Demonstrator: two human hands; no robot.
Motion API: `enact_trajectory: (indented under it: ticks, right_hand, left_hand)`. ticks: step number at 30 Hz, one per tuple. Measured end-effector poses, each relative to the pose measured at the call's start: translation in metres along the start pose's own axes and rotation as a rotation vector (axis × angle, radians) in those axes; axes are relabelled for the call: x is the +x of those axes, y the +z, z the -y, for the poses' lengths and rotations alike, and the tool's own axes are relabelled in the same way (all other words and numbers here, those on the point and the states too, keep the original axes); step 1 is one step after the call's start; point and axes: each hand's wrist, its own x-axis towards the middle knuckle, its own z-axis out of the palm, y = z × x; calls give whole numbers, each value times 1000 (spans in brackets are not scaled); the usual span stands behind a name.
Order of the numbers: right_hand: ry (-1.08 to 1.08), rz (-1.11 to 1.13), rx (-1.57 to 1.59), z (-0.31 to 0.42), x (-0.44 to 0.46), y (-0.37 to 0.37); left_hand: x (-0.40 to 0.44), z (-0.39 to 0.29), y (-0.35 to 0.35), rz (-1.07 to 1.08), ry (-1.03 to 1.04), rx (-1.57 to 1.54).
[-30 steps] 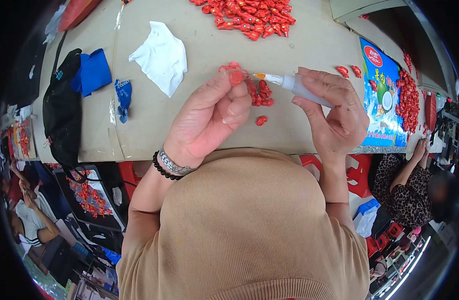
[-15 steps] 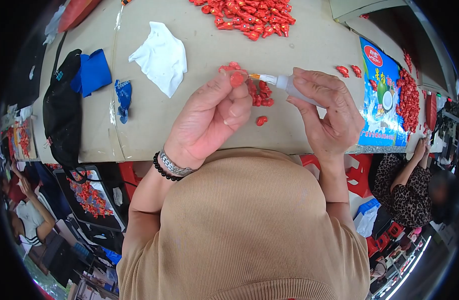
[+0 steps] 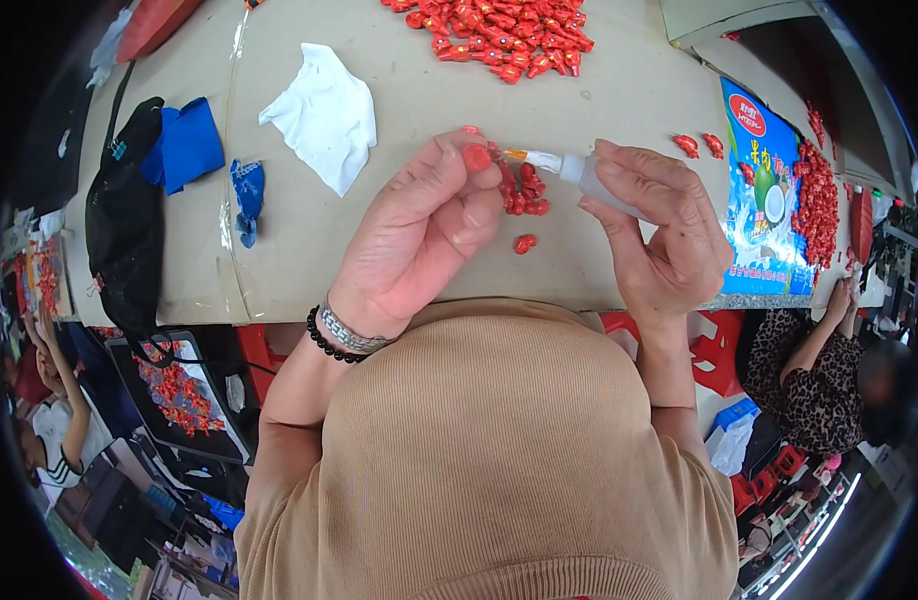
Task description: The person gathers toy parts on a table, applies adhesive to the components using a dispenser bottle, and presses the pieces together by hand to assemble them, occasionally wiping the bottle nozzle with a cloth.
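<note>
A small round red plastic piece (image 3: 476, 157) is pinched between the thumb and fingers of my left hand (image 3: 419, 215). My right hand (image 3: 669, 220) grips a translucent squeeze bottle (image 3: 609, 187) with a white nozzle and an orange tip (image 3: 516, 155). That tip points left at the red piece, a small gap away from it. Just behind my left fingertips lies a little cluster of red pieces (image 3: 526, 192), partly hidden by the hand. One single red piece (image 3: 524, 244) lies nearer to me on the table.
A big pile of red pieces (image 3: 499, 35) lies at the back. White cloth (image 3: 324, 115), blue cloth (image 3: 191, 145) and a black bag (image 3: 126, 220) are on the left. At right, a printed blue sheet (image 3: 764, 240) borders another red heap (image 3: 817, 200). People sit at both sides.
The bottle has shifted slightly right, so its tip stands a little farther from the red piece. My left hand has barely moved and keeps its pinch.
</note>
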Motion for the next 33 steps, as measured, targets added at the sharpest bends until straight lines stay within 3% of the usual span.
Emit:
enact_trajectory:
  ticks: [20,33]
  right_hand:
    - [2,16,-1,-4,-3,0]
    - [15,15,5,1,-3,0]
  left_hand:
    - [2,3,-1,21,20,-16]
    - [2,2,-6,89,154,74]
